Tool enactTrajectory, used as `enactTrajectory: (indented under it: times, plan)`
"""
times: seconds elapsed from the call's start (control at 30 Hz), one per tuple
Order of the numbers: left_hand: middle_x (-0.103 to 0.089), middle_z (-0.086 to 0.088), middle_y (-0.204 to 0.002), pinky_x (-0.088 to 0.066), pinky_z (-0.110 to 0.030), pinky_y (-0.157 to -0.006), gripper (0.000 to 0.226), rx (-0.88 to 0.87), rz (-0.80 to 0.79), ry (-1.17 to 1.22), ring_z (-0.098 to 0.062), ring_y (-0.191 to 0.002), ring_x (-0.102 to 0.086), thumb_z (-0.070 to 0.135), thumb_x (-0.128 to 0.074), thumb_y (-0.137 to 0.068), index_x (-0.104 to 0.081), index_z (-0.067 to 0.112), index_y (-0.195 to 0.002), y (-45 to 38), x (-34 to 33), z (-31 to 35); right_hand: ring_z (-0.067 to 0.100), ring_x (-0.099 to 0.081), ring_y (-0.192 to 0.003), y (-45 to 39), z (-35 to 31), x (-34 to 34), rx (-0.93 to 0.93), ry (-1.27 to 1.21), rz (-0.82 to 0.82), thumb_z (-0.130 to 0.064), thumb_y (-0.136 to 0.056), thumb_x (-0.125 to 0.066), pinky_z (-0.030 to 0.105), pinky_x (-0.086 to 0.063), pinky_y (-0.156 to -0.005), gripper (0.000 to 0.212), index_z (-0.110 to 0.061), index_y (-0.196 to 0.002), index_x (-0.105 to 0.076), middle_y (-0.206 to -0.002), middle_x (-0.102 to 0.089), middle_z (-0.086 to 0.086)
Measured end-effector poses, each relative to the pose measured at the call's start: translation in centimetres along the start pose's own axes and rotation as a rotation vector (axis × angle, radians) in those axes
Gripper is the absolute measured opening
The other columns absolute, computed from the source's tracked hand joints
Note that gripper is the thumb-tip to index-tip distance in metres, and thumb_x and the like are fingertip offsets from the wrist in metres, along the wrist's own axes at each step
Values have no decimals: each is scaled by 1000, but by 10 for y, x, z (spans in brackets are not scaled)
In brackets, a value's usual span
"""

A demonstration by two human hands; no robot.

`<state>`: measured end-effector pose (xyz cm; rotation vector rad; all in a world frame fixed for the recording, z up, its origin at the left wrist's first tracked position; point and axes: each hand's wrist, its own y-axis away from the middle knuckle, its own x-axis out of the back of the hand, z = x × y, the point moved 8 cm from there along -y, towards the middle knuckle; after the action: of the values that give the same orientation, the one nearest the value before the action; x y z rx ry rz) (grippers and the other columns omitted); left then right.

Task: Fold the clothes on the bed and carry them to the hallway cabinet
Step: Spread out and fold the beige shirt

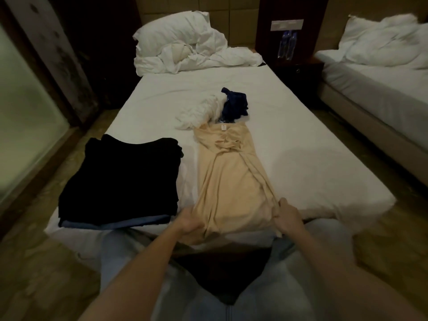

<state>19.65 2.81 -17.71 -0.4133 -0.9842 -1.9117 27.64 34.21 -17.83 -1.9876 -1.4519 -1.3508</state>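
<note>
A beige shirt [231, 177] lies lengthwise on the white bed [301, 163], its sides folded inward and its collar pointing away from me. My left hand [191, 222] grips its near left corner at the foot of the bed. My right hand [288, 216] pinches its near right corner. Left of the shirt sits a folded stack of black clothes [125, 179] with a blue piece [115, 224] at the bottom. Beyond the collar lie a crumpled white garment [201, 112] and a dark blue garment [235, 103], both unfolded.
A rumpled white duvet and pillow [185, 47] are heaped at the head of the bed. A dark nightstand [298, 68] with two water bottles [287, 44] stands to the right. A second bed [382, 77] is at far right. A glass panel [25, 130] lines the left.
</note>
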Motion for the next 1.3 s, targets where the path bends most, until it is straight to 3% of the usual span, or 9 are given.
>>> enactTrajectory:
  times: [0.13, 0.2, 0.33, 0.47, 0.57, 0.67, 1.0, 1.17, 1.3]
  plan:
    - [-59, -6, -124, -51, -39, -90, 48, 52, 123, -80, -28, -110, -59, 35, -61, -88, -49, 19, -131, -2, 20, -17, 38, -58, -98, 16, 9, 13, -12, -129, 122, -24, -95, -53, 33, -34, -68, 20, -12, -100, -38, -93, -54, 13]
    - [-58, -1, -98, -47, -33, -74, 19, -24, 247, -205, -25, -92, -61, 40, -54, -94, -52, 23, -101, 15, 34, 1, 36, -58, -96, 21, 9, 21, -18, -181, 168, -25, -95, -54, 33, -33, -67, 18, -13, -99, -41, -88, -52, 8]
    - [-54, 2, -71, -38, -28, -51, 28, -139, 438, -323, -14, -63, -54, 31, -51, -97, -47, 21, -71, 34, 41, 39, 32, -61, -86, 28, -4, 33, 65, -225, 220, -28, -92, -57, 35, -44, -67, 20, -15, -106, -52, -88, -64, 8]
    - [-68, -3, -70, -48, -27, -47, 27, -192, 87, -128, -16, -58, -63, 50, -64, -90, -55, 25, -90, 30, -7, 73, 27, -63, -83, 32, -32, 25, 276, -153, 140, -31, -86, -64, 33, -47, -70, 30, -22, -114, -56, -79, -60, -4]
    - [-75, -2, -77, -59, -37, -66, 30, -259, -113, -51, -24, -74, -72, 53, -60, -92, -67, 25, -86, 29, -36, 86, 19, -57, -108, 33, -53, 3, 521, 103, 65, -50, -90, -49, 34, -45, -89, 40, -27, -119, -63, -110, -65, -5]
    - [-71, 3, -106, -54, -35, -85, 12, -399, 50, -361, -17, -98, -66, 32, -58, -95, -67, 29, -103, 14, -29, 79, 16, -44, -128, 29, -52, -17, 646, 290, -37, -30, -97, -43, 33, -35, -102, 40, -26, -135, -56, -140, -52, -7]
    - [2, 0, -166, -9, -28, -121, 102, -680, -91, -1137, -16, -152, -3, -16, -56, -73, -12, 19, -158, -3, -42, 35, 30, -28, -143, 20, -49, -44, 886, 782, 11, -3, -78, -63, 45, -23, -116, 86, -32, -150, -25, -152, -32, 8]
    - [-65, 1, -130, -53, -22, -87, 85, -847, 90, -1052, -16, -111, -67, 9, -94, -39, -70, 26, -120, -12, -46, 41, 33, -31, -134, 12, -61, -55, 695, 763, -11, -10, -77, -68, 48, -34, -102, 82, -35, -142, -24, -145, -33, 10]
    - [-66, 5, -127, -56, -26, -86, 40, -867, 205, -866, -16, -109, -67, 20, -83, -73, -73, 26, -112, -12, -40, 50, 29, -39, -126, 1, -63, -48, 656, 608, -1, -24, -86, -60, 46, -34, -97, 36, -29, -119, -50, -130, -44, 3]
